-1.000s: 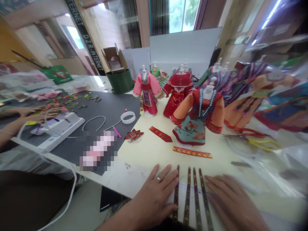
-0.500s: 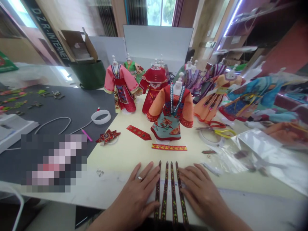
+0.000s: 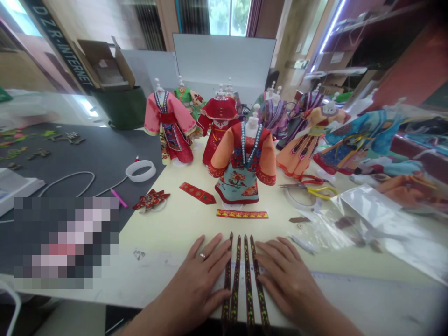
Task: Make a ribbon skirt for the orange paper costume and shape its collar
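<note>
Several narrow dark ribbon strips [image 3: 248,284] with yellow-green patterns lie side by side, their pointed ends away from me. My left hand [image 3: 205,275] rests flat with fingers stretched, its fingertips touching the leftmost strip; a ring is on one finger. On the other side, my right hand [image 3: 283,273] also lies flat, its fingertips at the rightmost strip. Beyond them sits a short red and yellow ribbon piece [image 3: 242,214], in front of a small dress form in an orange-sleeved costume [image 3: 245,158]. A red pointed strip [image 3: 197,192] lies left of that form.
More dressed forms stand behind, including a pink costume [image 3: 171,126] and a red one [image 3: 220,123]. To the right are yellow-handled scissors [image 3: 324,191] and clear plastic bags [image 3: 336,214]. At left lie a patterned star-shaped piece [image 3: 151,199], a white tape ring [image 3: 140,171] and a pink pen [image 3: 119,198].
The camera view has shifted slightly, so the scene sits a little further left. Both hands stay flat beside the strips, and the two right-hand strips lie slightly closer to the others.
</note>
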Action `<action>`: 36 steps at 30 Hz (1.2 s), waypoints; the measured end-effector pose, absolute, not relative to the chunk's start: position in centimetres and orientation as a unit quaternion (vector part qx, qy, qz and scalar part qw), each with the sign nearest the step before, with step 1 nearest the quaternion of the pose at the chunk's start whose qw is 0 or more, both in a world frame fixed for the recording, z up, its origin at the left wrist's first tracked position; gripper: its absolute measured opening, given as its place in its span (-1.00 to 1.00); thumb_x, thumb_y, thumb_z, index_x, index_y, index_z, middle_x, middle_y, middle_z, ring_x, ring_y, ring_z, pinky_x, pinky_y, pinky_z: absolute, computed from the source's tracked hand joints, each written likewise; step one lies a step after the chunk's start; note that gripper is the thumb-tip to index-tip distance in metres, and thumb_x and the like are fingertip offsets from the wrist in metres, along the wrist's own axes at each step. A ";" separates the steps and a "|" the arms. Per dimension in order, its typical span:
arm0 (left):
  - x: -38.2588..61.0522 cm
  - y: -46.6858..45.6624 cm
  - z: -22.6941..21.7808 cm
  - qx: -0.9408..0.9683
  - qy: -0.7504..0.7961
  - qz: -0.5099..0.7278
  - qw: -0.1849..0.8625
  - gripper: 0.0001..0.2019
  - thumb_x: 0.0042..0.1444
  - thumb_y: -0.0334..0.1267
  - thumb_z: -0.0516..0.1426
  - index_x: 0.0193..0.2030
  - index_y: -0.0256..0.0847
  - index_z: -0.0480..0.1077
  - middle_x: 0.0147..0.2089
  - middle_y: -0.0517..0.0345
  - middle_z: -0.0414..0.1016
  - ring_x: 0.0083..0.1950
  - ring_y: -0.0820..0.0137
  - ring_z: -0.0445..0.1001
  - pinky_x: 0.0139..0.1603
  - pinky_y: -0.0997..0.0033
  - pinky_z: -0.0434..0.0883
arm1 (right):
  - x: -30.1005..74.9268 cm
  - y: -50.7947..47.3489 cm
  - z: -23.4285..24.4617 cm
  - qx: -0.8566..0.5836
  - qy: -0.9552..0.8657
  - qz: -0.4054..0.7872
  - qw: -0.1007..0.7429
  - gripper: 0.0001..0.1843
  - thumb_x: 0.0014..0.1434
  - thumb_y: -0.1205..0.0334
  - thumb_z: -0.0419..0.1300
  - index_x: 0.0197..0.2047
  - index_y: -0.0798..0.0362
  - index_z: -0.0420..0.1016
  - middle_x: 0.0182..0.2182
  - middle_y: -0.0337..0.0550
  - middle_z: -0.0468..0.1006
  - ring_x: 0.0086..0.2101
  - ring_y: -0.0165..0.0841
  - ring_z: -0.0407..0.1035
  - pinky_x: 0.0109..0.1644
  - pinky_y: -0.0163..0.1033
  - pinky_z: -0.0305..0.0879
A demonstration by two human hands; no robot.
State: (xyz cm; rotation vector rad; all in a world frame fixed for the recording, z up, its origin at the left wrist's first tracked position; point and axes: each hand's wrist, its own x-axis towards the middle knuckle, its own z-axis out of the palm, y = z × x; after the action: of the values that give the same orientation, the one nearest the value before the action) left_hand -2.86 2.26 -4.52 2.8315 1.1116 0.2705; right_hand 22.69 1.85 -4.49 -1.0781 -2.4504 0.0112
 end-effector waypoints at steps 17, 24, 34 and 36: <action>-2.8 2.6 -4.3 0.934 0.348 0.061 0.050 -0.46 0.22 -0.14 -0.02 0.32 -0.15 -0.03 0.38 0.18 -0.07 0.38 0.12 -0.12 0.29 -0.08 -0.01 | 22.6 1.9 -4.4 -0.393 -0.896 0.030 0.203 -0.62 0.15 0.29 0.11 0.07 0.08 0.36 0.05 -0.09 0.42 0.01 -0.17 0.23 0.16 0.11 0.09; -2.5 2.4 -4.3 0.931 0.353 0.077 0.046 -0.47 0.22 -0.15 0.00 0.30 -0.18 0.01 0.37 0.15 -0.01 0.38 0.13 -0.11 0.29 -0.08 0.01 | 22.3 2.0 -4.1 -0.392 -0.893 0.028 0.217 -0.62 0.16 0.29 0.10 0.08 0.10 0.35 0.06 -0.10 0.42 0.01 -0.16 0.22 0.16 0.11 0.10; -2.2 1.9 -4.6 0.925 0.364 0.102 0.047 -0.43 0.21 -0.14 0.01 0.32 -0.19 -0.05 0.36 0.08 0.00 0.37 0.14 -0.10 0.29 -0.07 0.01 | 22.4 1.8 -4.2 -0.386 -0.898 0.004 0.209 -0.59 0.15 0.26 0.11 0.09 0.10 0.34 0.07 -0.02 0.40 0.03 -0.15 0.23 0.14 0.13 0.13; -2.2 1.9 -4.5 0.925 0.362 0.109 0.049 -0.43 0.21 -0.16 0.02 0.32 -0.17 -0.06 0.36 0.09 0.01 0.38 0.15 -0.11 0.30 -0.06 -0.01 | 22.4 1.8 -4.3 -0.382 -0.901 0.007 0.205 -0.57 0.14 0.23 0.12 0.10 0.09 0.34 0.07 -0.03 0.40 0.03 -0.15 0.23 0.15 0.13 0.12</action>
State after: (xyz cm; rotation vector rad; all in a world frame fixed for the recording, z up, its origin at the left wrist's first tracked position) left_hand -2.18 1.87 -4.53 2.8178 1.1024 0.3315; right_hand 22.36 1.80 -4.31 -1.0658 -2.5113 0.0201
